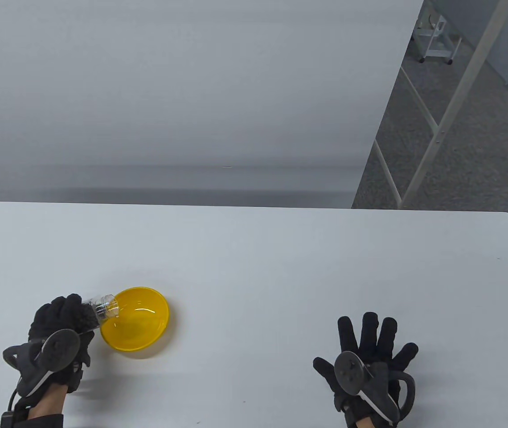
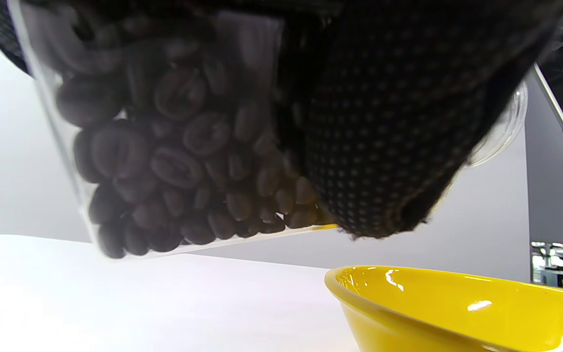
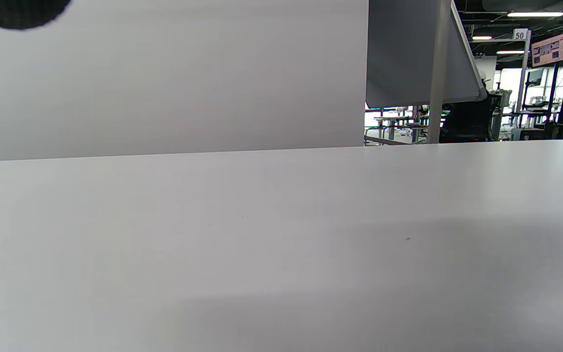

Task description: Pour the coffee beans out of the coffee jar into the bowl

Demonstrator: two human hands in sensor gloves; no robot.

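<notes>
The clear plastic coffee jar, its rear part packed with dark roasted coffee beans, sits in the lower left of the table view, tipped on its side with its open mouth reaching over the left rim of the shallow, glossy yellow bowl. The left hand, in a black knitted sensor glove, is wrapped around the jar's body and holds it off the table; in the left wrist view a gloved finger crosses the jar's wall and the beans lie heaped toward the jar's base at the left of the frame, with the bowl's rim below and to the right. No beans show in the bowl, whose inside looks bare and shiny, so the pour seems barely begun. The right hand lies flat and released on the white table in the lower right of the table view, fingers spread, well apart from the bowl and grasping nothing. The risk I judge most likely is spillage: the jar's mouth sits right at the bowl's near edge rather than over its middle, so a sudden steeper tilt could send the packed beans out in a rush, some bouncing off the slick rim onto the table. The light bowl is unsteadied, and a nudge from the jar's lip could slide or tip it.
</notes>
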